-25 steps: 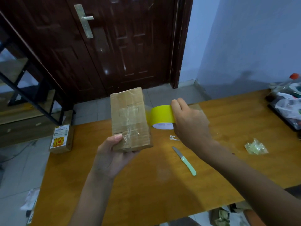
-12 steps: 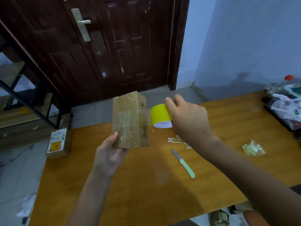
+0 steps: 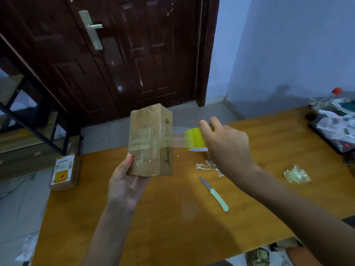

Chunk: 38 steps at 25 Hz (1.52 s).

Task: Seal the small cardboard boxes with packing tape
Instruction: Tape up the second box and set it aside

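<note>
My left hand [image 3: 124, 185] grips the bottom of a small cardboard box [image 3: 150, 141] and holds it upright above the wooden table [image 3: 172, 227]. Clear tape bands cross the box's front, and handwriting runs down its right side. My right hand [image 3: 224, 148] grips a yellow tape roll [image 3: 194, 138] just right of the box. A clear strip of tape [image 3: 177, 138] stretches from the roll to the box's right face.
A knife with a pale green handle [image 3: 214, 193] lies on the table below my right hand, beside scraps of tape [image 3: 207, 167]. A crumpled clear wad [image 3: 295, 173] sits at the right. Bags clutter the far right corner [image 3: 334, 123]. Another labelled box [image 3: 64, 171] lies on the floor at left.
The box has turned so its handwritten side faces me. My right hand has pulled the roll away to the right, drawing out a strip of tape.
</note>
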{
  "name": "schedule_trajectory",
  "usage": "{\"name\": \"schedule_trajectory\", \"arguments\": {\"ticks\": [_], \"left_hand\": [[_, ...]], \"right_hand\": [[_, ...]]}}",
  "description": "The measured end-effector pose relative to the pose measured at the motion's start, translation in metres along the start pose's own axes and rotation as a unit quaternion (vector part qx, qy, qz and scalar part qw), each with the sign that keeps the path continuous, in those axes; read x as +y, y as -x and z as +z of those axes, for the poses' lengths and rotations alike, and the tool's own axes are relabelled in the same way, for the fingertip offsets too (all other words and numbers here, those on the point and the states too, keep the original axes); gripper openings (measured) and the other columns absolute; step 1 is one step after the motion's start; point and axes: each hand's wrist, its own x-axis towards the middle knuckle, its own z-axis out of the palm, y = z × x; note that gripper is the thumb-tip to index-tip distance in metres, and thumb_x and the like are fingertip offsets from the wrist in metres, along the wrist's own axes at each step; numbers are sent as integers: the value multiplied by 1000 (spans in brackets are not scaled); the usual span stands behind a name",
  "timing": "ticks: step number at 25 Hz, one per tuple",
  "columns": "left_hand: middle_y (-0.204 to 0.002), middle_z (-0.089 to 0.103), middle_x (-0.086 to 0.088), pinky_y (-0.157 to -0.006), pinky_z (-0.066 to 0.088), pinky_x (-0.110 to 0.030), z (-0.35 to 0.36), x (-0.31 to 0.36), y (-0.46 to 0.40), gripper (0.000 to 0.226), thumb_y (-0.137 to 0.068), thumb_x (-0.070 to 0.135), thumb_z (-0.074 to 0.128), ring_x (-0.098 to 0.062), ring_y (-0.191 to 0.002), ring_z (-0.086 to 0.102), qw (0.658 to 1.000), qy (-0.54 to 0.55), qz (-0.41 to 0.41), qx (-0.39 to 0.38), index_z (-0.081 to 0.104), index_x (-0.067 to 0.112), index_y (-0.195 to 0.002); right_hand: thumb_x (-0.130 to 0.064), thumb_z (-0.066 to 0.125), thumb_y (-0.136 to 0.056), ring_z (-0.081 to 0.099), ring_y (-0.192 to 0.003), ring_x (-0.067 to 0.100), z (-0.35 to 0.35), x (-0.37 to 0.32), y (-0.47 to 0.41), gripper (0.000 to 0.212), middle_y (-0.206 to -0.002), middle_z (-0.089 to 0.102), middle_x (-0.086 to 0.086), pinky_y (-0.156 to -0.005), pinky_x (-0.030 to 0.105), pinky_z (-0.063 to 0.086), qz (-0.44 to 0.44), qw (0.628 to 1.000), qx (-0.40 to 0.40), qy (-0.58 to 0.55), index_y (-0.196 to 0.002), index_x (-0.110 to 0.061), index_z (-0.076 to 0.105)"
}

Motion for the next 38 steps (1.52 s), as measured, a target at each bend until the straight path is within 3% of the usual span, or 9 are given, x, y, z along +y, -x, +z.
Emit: {"name": "schedule_trajectory", "arguments": {"ticks": [4, 11, 16, 20, 23, 28, 31, 34, 38], "left_hand": [[-131, 60, -18, -91, 53, -49, 14, 0, 3, 52, -63, 29, 81, -34, -120, 58, 996, 54, -39, -58, 73, 10, -111], [-123, 66, -13, -75, 58, -35, 30, -4, 2, 46, -96, 38, 37, -25, -104, 68, 996, 16, -75, -48, 71, 16, -116], [-101, 73, -3, -79, 49, -29, 30, 0, -8, 37, -104, 27, 29, -20, -95, 63, 971, -235, -34, -26, 62, 17, -116], [-104, 68, -10, -80, 55, -39, 21, -4, -20, 18, -94, 25, 59, -28, -100, 65, 902, -426, 44, 61, 60, 13, -106], [-90, 73, -2, -78, 52, -33, 26, -2, -18, 22, -96, 34, 55, -21, -92, 67, 858, -509, 43, 51, 69, 17, -98], [-103, 70, -6, -74, 54, -29, 31, -6, -12, 56, -73, 35, 78, -19, -93, 68, 884, -444, -142, -38, 55, 13, -119], [-108, 59, -6, -61, 52, -32, 29, -39, -17, 70, -68, 6, 83, -19, -89, 61, 891, -432, -120, 71, 41, 15, -122], [-102, 59, -8, -64, 52, -37, 25, -58, -26, 66, -69, 13, 84, -20, -85, 62, 908, -382, -102, 142, 41, 9, -120], [-68, 67, -3, -56, 50, -25, 18, -64, -27, 60, -55, 30, 78, -14, -61, 66, 933, -314, -109, 138, 60, -2, -102]], "right_hand": [[9, 69, -64, 29, -42, 17, -3, -12, -7, 43, -71, 34, 4, -42, 18, 12, -11, 1000, -3, -25, -98, -10, 51], [5, 69, -65, 31, -44, 18, -11, -29, -10, 37, -73, 31, 5, -43, 21, 8, -12, 1000, -14, -25, -95, -10, 53], [5, 66, -58, 16, -38, 16, -13, -36, -11, 31, -69, 30, 4, -45, 20, 5, 4, 1000, 0, -3, -79, -12, 49], [-3, 72, -66, 13, -39, 15, -10, -44, -10, 36, -71, 34, 4, -42, 21, 8, -21, 999, -41, 18, -73, -13, 38], [-8, 70, -72, 24, -44, 15, 1, -48, -9, 18, -72, 39, 2, -42, 23, 9, -41, 996, -74, 8, -81, -14, 55], [-2, 45, -55, 44, -34, 15, 8, -63, -13, 20, -50, 49, -2, -45, 21, 12, -34, 999, 4, 14, -51, -15, 60], [1, 32, -57, 45, -31, 16, 8, -74, -12, 32, -45, 48, 1, -46, 19, 12, -46, 996, 65, -33, -46, -11, 59], [-6, 59, -54, 46, -38, 18, 15, -68, -5, 8, -48, 50, 1, -44, 19, 14, -88, 994, 46, -42, -50, -12, 60], [-17, 84, -45, 44, -67, 21, 13, -33, -3, 36, -62, 54, -4, -46, 25, 19, -70, 995, -2, -67, -69, -15, 57]]}}
